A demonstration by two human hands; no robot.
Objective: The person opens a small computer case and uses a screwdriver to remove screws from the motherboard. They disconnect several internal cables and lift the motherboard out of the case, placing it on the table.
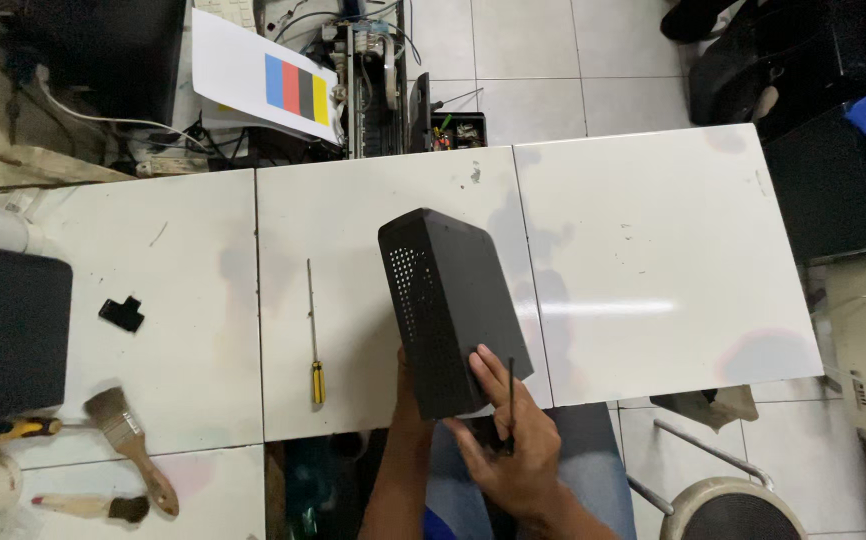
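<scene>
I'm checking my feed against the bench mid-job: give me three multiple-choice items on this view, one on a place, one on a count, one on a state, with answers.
1. Where does the long thin screwdriver with the yellow handle lie?
A. On the white table, left of the black perforated metal case
B. On top of the case
C. On the floor tiles

2. How many wooden-handled paint brushes lie at the table's lower left?
A. None
B. Two
C. Five

3. How is the black perforated metal case placed?
A. Flat and untouched
B. Tipped up at the table's near edge, gripped by the hands
C. Hanging off the far edge

Answers:
1 A: it lies on the white table, apart from the case.
2 B: a larger brush and a smaller one.
3 B: the left hand is behind it; the right hand, with a thin black rod, touches its near end.
</scene>
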